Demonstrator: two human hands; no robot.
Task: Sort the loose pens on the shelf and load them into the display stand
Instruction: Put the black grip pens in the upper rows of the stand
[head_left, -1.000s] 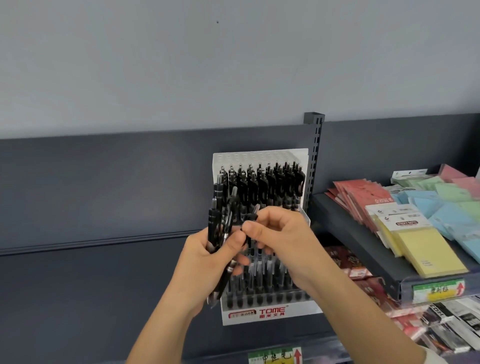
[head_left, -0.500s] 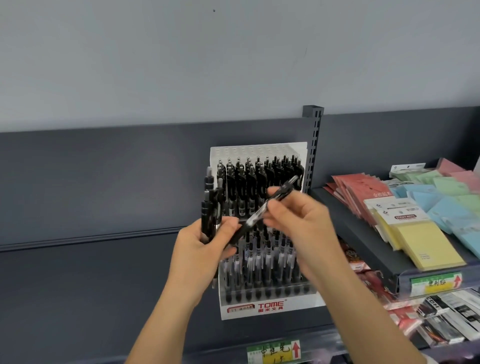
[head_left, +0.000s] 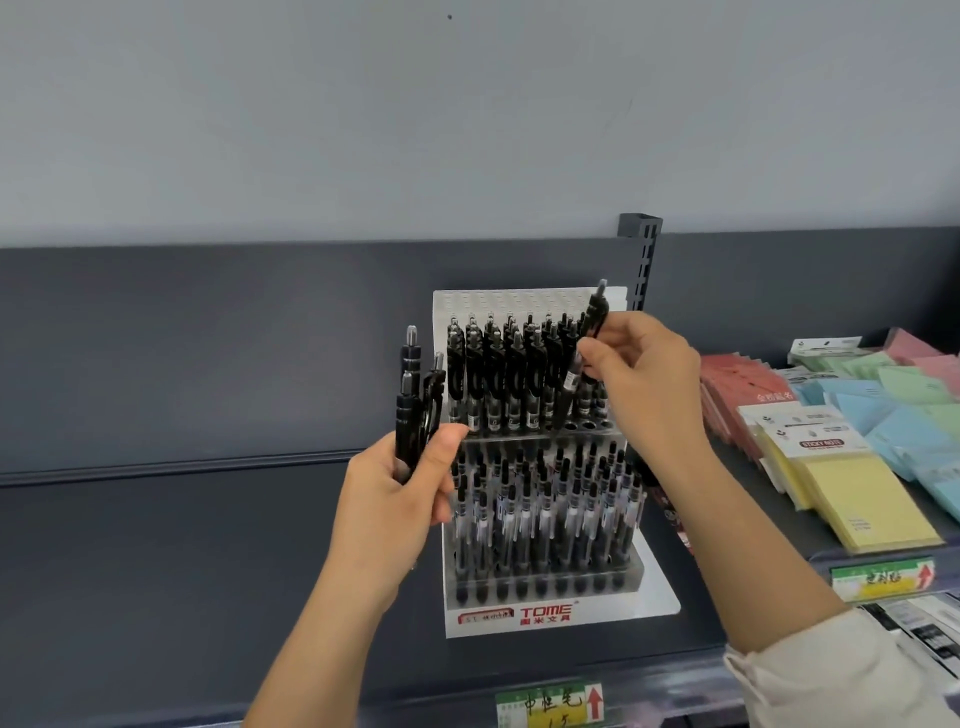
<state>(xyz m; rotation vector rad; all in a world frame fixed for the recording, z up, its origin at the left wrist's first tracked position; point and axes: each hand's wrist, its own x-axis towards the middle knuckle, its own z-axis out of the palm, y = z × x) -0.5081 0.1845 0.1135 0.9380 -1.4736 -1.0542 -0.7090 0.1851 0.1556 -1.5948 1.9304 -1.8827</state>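
While our right hand (head_left: 644, 379) pinches one black retractable pen (head_left: 595, 317) between thumb and fingertips, tilted with its tip low over the right end of the upper tier of the white plastic display stand (head_left: 654, 587) on the dark grey shelf (head_left: 156, 571), we judge the main risk to be a slanted entry. The tip could miss the few open holes (head_left: 587, 427) and knock the packed neighbouring pens (head_left: 511, 374) askew. Our left hand (head_left: 395, 499) is curled round a loose bundle of black pens (head_left: 413, 405) just left of the stand, and a slack grip could let one slide out.
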